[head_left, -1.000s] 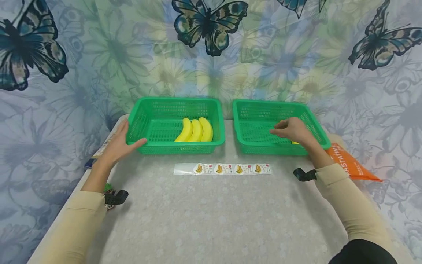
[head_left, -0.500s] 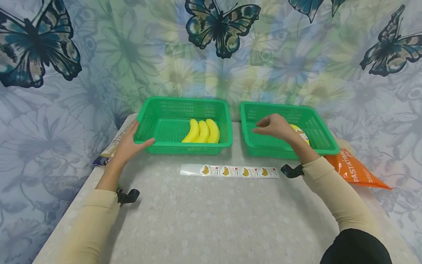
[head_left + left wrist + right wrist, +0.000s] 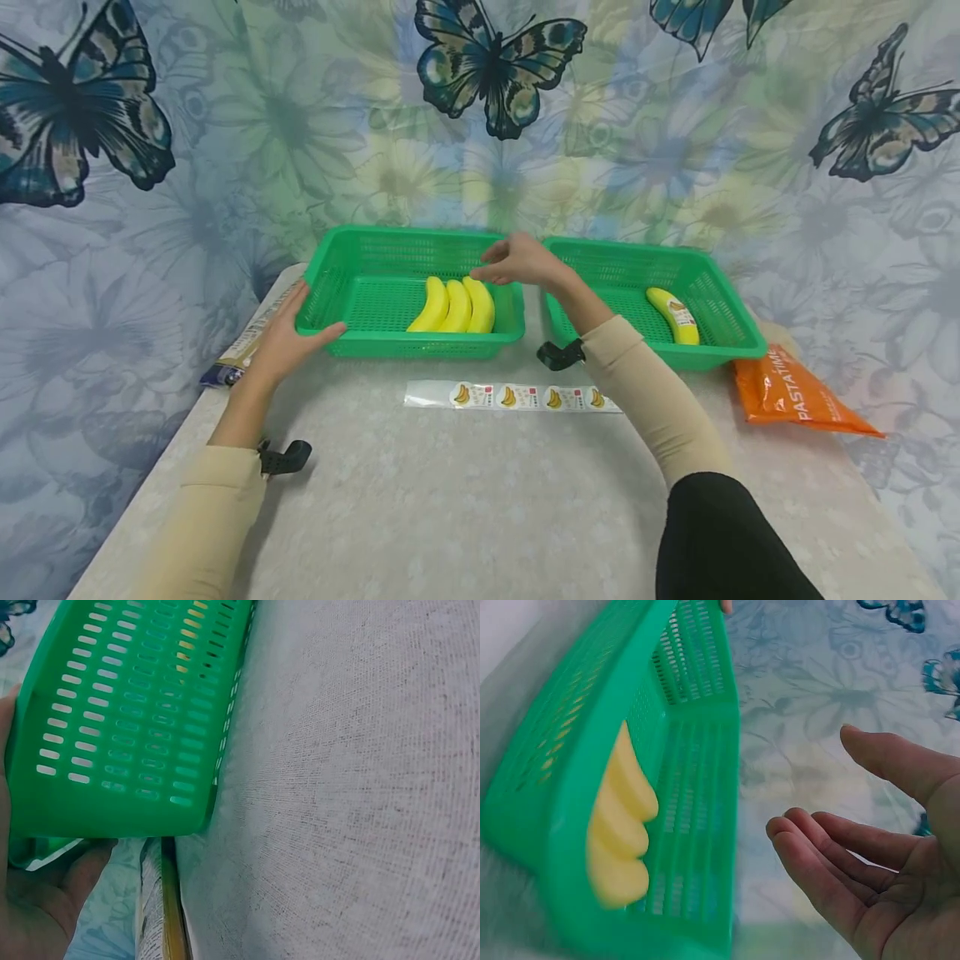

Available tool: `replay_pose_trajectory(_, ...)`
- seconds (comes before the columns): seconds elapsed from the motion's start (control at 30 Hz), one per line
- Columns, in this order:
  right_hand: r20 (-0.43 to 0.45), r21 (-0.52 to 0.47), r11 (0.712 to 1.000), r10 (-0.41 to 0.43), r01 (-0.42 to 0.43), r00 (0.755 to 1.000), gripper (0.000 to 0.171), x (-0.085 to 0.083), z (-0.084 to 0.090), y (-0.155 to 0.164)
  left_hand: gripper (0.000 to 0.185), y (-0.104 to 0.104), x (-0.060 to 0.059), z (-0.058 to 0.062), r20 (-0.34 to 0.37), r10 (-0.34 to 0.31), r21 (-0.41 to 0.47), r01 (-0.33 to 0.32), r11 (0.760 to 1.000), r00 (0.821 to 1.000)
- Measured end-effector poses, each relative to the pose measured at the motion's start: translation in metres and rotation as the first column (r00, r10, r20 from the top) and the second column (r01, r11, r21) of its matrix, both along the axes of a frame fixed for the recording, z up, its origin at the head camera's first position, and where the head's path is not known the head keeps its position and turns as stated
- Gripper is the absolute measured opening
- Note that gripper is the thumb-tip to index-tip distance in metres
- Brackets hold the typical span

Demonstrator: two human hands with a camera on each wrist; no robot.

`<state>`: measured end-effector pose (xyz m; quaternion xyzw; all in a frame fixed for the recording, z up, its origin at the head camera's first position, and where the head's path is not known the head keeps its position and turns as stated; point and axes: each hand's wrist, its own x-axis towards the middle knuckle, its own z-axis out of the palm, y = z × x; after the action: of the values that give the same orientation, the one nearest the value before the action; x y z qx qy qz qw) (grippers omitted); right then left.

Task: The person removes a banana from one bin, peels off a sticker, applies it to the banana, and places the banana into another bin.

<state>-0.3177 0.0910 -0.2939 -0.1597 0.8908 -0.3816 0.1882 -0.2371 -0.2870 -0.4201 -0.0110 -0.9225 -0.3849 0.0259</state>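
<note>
Three yellow bananas (image 3: 453,306) lie side by side in the left green basket (image 3: 408,348). My left hand (image 3: 288,337) rests against that basket's front left corner, thumb on the front wall and fingers along the side; the left wrist view shows the basket (image 3: 127,712) above my palm (image 3: 45,900). My right hand (image 3: 517,262) hovers just over the bananas, relaxed and holding nothing. In the right wrist view its palm (image 3: 855,862) faces the basket (image 3: 690,787) and bananas (image 3: 622,825). A single labelled banana (image 3: 673,315) lies in the right green basket (image 3: 675,360).
A strip of banana stickers (image 3: 517,396) lies on the table in front of the baskets. An orange packet (image 3: 787,392) sits at the right, beside the right basket. A flat packet (image 3: 240,354) lies at the table's left edge. A butterfly-print cloth hangs behind.
My right hand left the right basket and swung left to above the three bananas. A labelled banana now lies uncovered in the right basket. The left hand stayed put.
</note>
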Motion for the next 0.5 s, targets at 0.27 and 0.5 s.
replay_pose_trajectory(0.27, -0.125, 0.062, 0.996, 0.071, -0.064, 0.99, 0.055, -0.044, -0.01, -0.067, 0.103, -0.007, 0.002, 0.004, -0.002, 0.001, 0.01, -0.001, 1.0, 1.0)
replay_pose_trajectory(0.5, -0.147, 0.168, 0.983, 0.105, -0.08, 0.984, 0.036, -0.064, -0.038, -0.083, 0.106, -0.001, -0.001, 0.001, 0.015, -0.003, 0.017, 0.002, 1.0, 1.0)
